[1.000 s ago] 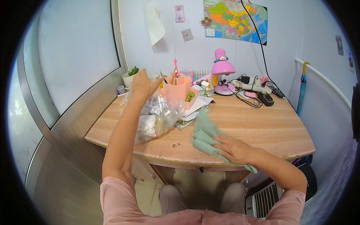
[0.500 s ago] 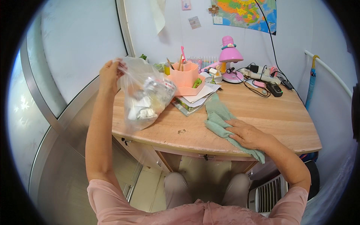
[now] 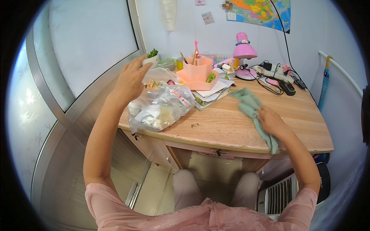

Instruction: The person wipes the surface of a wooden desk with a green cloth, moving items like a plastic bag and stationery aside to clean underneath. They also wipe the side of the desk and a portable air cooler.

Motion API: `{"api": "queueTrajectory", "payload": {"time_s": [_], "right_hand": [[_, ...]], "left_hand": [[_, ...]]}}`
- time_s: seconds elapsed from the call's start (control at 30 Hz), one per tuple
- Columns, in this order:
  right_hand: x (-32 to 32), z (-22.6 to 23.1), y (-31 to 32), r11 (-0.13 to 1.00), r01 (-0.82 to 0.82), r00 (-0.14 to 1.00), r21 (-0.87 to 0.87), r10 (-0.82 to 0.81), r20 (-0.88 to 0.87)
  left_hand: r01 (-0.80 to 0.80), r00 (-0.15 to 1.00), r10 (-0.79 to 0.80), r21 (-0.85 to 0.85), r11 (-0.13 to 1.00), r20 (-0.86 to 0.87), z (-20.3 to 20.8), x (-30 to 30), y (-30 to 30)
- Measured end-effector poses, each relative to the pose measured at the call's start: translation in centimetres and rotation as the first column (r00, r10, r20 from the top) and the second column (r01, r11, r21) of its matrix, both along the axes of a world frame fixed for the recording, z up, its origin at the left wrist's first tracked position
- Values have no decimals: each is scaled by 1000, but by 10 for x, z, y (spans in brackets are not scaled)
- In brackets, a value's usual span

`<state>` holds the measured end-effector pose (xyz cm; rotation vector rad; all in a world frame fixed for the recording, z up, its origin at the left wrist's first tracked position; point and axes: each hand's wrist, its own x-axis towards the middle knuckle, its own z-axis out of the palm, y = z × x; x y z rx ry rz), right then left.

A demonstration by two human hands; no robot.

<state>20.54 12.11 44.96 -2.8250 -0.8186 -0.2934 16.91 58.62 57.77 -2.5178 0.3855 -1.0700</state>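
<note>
Wood-grained counter (image 3: 219, 119) with a curved front edge spans the room, its far side near a pale wall (image 3: 192, 29). Nearest on the right, a green cloth (image 3: 251, 107) reaches from the front edge inward, its far end blurred. The right hand (image 3: 273, 122) has its grip closed on the cloth's middle, fingers bunched over the fabric. Toward the left end, a clear plastic bag (image 3: 160, 109) filled with crumpled white scraps slumps on the counter just behind the front edge. The left hand (image 3: 132, 81) is raised beside and above the bag, its grip open, fingers loosely spread and holding nothing; I cannot tell whether it touches the plastic.

Just beyond the bag, a pink pen holder (image 3: 197, 72) stands next to a stack of papers (image 3: 214, 92). Right of these lie a small black device (image 3: 287, 87) and tangled cables (image 3: 269, 85). Farther back stand a potted plant (image 3: 152, 59) on the left and a pink lamp (image 3: 244, 51). A colourful map (image 3: 266, 15) hangs on the wall.
</note>
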Motion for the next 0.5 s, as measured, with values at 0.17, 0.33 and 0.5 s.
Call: {"api": "queueTrajectory", "payload": {"time_s": [0.17,0.33,0.5], "right_hand": [[-16,-34,49,880,-465,839,-96,473,270],[6,-16,26,980,-187,982,72,184,42],[30,-37,19,992,-123,988,32,119,99]], "left_hand": [[16,973,13,124,992,-232,6,34,-31],[-273,824,371,274,922,-428,9,67,-27],[-396,742,-134,-590,704,-657,28,56,-65]]}}
